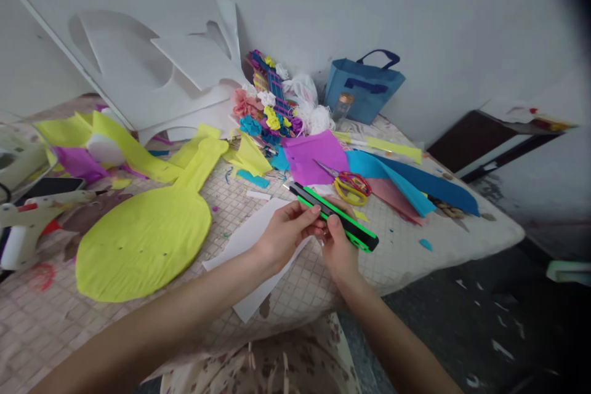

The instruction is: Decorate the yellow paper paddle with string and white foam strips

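Note:
Both my hands grip a green and black box cutter [362, 234], held above the table with its tip pointing up and left. My left hand [290, 226] pinches it near the blade end. My right hand [338, 245] is wrapped round its middle, thumb on top. Beneath my hands lies a white sheet [252, 253], partly hidden by my left forearm. Just beyond the cutter are scissors [351, 189] with red and yellow handles, resting partly on purple paper [314, 157]. To the left lies a yellow paper-covered paddle shape [143, 240].
A hot glue gun [23, 221] sits at the far left. White foam boards [124, 43] lean on the wall. Colourful paper flowers [272, 117], a blue bag [362, 89] and a glass jar [342, 106] stand at the back. Blue paper [415, 181] lies at the right.

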Demonstrator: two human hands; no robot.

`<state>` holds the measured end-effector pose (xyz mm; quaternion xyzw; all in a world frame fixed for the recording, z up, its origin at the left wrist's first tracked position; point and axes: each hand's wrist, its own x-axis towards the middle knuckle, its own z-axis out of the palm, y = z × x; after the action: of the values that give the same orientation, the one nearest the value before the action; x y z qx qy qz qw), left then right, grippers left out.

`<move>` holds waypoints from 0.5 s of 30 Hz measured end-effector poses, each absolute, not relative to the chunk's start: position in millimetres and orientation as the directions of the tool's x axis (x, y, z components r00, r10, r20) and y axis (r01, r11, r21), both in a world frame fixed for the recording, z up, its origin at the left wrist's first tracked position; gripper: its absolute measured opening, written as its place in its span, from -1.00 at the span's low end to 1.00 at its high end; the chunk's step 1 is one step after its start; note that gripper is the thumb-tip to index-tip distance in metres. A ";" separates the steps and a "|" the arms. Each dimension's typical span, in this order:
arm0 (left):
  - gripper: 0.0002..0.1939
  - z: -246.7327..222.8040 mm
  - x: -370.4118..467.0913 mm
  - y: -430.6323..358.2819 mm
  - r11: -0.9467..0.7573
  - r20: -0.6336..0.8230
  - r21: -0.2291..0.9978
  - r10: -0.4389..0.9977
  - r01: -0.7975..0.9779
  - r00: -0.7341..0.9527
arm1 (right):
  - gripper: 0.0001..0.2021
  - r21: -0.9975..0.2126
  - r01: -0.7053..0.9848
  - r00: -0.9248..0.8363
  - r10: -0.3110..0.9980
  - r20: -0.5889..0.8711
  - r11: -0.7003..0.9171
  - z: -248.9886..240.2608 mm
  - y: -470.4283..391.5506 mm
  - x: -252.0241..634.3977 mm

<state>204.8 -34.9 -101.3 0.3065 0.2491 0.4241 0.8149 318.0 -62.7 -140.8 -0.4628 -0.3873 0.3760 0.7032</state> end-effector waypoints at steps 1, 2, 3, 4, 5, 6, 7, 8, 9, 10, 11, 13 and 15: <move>-0.68 -103.2 207.6 -37.2 0.458 -0.158 0.700 0.847 -0.547 0.508 | -0.77 -0.950 -0.159 0.459 0.872 0.169 0.268 -141.0 -64.3 315.6; -0.67 -105.3 210.4 -39.1 0.466 -0.169 0.690 0.848 -0.554 0.503 | -0.78 -0.957 -0.151 0.494 0.857 0.146 0.249 -141.0 -65.7 313.2; -0.66 -107.3 213.2 -40.7 0.474 -0.182 0.678 0.848 -0.561 0.497 | -0.79 -0.961 -0.147 0.519 0.846 0.127 0.234 -141.2 -66.8 311.4; -0.65 -109.2 215.4 -42.0 0.481 -0.195 0.669 0.850 -0.567 0.490 | -0.79 -0.964 -0.146 0.534 0.838 0.113 0.223 -141.5 -67.7 310.4; -0.65 -110.9 216.7 -42.8 0.483 -0.202 0.664 0.850 -0.570 0.486 | -0.78 -0.965 -0.148 0.540 0.835 0.104 0.216 -141.9 -68.1 310.6; -0.65 -112.2 216.8 -43.2 0.487 -0.203 0.670 0.846 -0.560 0.493 | -0.78 -0.963 -0.158 0.544 0.833 0.100 0.219 -142.3 -68.0 312.3; -0.65 -113.1 215.4 -43.3 0.489 -0.201 0.691 0.838 -0.533 0.508 | -0.78 -0.956 -0.180 0.541 0.835 0.099 0.230 -142.6 -67.4 315.9; -0.65 -113.7 212.2 -43.0 0.479 -0.196 0.735 0.828 -0.480 0.526 | -0.77 -0.945 -0.212 0.529 0.843 0.103 0.248 -142.7 -66.3 321.2; -0.62 -113.8 207.3 -42.5 0.441 -0.182 0.806 0.819 -0.394 0.544 | -0.75 -0.930 -0.250 0.508 0.854 0.111 0.269 -142.6 -64.8 328.2; -0.59 -113.7 201.0 -41.9 0.356 -0.155 0.894 0.815 -0.271 0.559 | -0.72 -0.913 -0.288 0.483 0.867 0.123 0.289 -142.5 -63.0 336.5; -0.58 -113.6 193.4 -41.4 0.210 -0.107 0.970 0.816 -0.120 0.568 | -0.68 -0.897 -0.323 0.456 0.880 0.133 0.303 -142.4 -61.0 345.5; -0.60 -113.6 176.9 -41.2 -0.197 0.039 0.959 0.803 0.203 0.595 | -0.61 -0.881 -0.367 0.413 0.901 0.133 0.298 -143.0 -57.0 363.0; -0.57 -115.3 162.3 -43.1 -0.510 0.131 0.732 0.756 0.451 0.642 | -0.66 -0.878 -0.401 0.407 0.910 0.085 0.261 -144.8 -53.5 376.0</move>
<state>162.3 -43.1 -115.3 0.8397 0.3594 0.2236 0.3401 376.0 -53.5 -144.8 -0.4108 -0.3098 0.4480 0.7311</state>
